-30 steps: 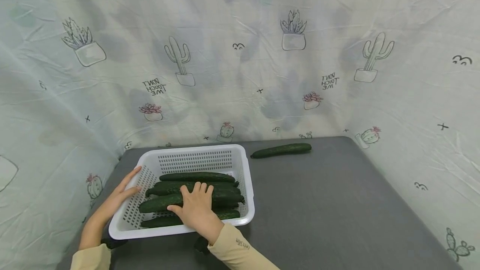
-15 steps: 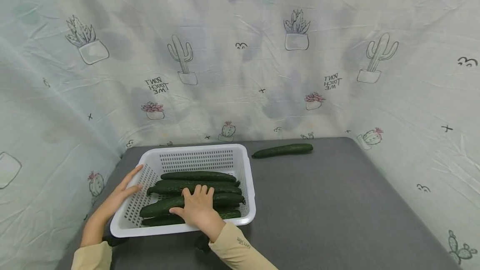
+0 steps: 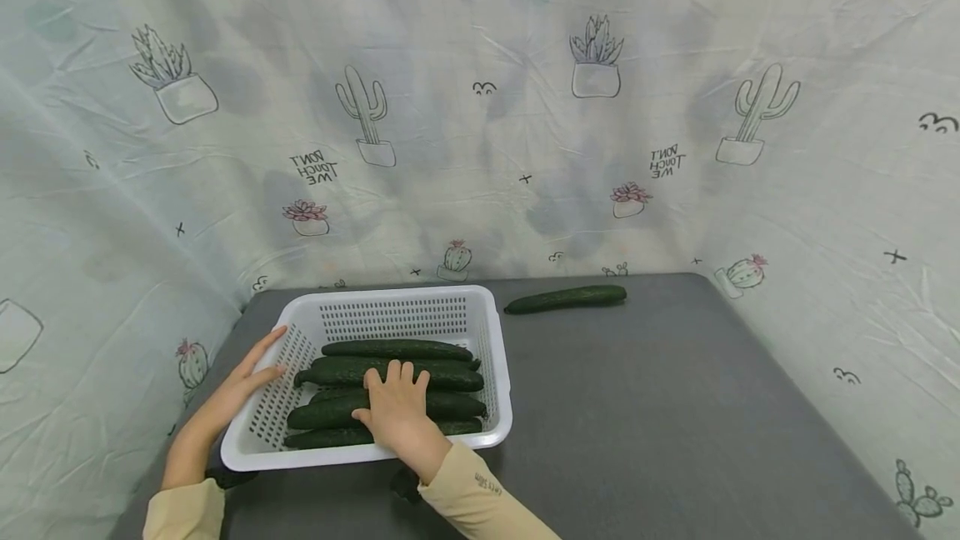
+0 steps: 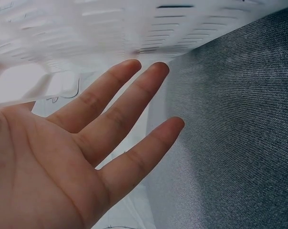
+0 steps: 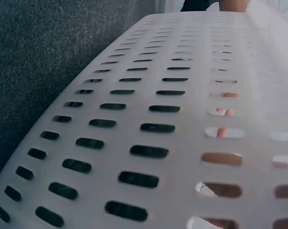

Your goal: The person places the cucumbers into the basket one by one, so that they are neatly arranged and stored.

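Note:
Several dark green cucumbers lie lengthwise in a white slotted plastic basket (image 3: 495, 390) on the table. My right hand (image 3: 405, 419) reaches over the near rim and grips a cucumber (image 3: 322, 415) near the front from above. Its thumb is on the left and its spread fingers lie across toward the cucumber (image 3: 337, 372) behind. In the right wrist view the slotted wall (image 5: 182, 109) hides most of that hand. My left hand (image 3: 232, 394) rests at the basket's left rim. Three straight, spread fingers (image 4: 118, 117) show beside the outer wall in the left wrist view.
One separate cucumber (image 3: 566, 298) lies on the grey tabletop (image 3: 637, 415) toward the back, right of the basket. Pale curtains (image 3: 517, 132) printed with cacti hang behind the table and along both sides.
The cucumber under my right hand has turned slightly and its left end has shifted right; another shows behind it. My right thumb has drawn in. The left hand stays at the rim.

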{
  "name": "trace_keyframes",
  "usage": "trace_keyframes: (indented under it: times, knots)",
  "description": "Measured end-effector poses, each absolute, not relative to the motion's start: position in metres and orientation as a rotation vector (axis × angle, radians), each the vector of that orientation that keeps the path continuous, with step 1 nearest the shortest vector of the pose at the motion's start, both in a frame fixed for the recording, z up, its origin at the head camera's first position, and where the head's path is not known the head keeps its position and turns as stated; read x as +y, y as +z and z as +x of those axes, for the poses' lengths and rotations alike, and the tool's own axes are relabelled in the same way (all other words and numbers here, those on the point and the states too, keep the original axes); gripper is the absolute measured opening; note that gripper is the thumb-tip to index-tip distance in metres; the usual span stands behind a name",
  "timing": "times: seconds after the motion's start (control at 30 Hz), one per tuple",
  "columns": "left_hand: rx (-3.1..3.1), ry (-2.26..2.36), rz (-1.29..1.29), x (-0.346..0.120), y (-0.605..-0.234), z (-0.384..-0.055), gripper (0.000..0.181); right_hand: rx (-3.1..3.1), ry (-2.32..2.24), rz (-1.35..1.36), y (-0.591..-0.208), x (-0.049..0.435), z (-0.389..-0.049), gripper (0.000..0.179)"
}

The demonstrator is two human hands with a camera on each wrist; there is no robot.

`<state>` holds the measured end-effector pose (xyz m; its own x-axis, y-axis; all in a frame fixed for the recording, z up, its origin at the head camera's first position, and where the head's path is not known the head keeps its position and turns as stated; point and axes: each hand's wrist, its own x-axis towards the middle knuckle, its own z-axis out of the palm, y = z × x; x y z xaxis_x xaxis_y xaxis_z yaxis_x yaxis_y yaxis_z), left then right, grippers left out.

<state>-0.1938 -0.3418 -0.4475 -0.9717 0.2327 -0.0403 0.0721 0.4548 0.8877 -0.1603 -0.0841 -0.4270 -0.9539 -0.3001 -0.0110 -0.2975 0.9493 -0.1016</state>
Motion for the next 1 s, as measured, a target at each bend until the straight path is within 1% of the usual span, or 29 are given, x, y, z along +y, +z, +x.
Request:
trace_keyframes:
  times: [0.17, 0.4, 0.73, 0.87, 1.0]
  knots:
    - [2.543, 1.546, 0.283, -0.342, -0.449, -0.194, 0.066, 3.149, -0.126, -0.506, -0.429, -0.083, -0.160, 0.032]
    - [2.532, 1.547, 0.254, -0.342, -0.449, -0.193, 0.066, 3.260, 0.050, -0.596, -0.428, -0.081, -0.157, 0.041]
    - [2.544, 1.543, 0.249, -0.339, -0.447, -0.192, 0.066, 3.346, 0.122, -0.690, -0.426, -0.064, -0.157, 0.042]
    - [2.548, 1.542, 0.250, -0.339, -0.447, -0.192, 0.066, 3.355, 0.111, -0.725, -0.424, -0.055, -0.157, 0.040]
    - [2.548, 1.545, 0.255, -0.339, -0.446, -0.192, 0.066, 3.372, 0.070, -0.818, -0.420, -0.042, -0.154, 0.038]
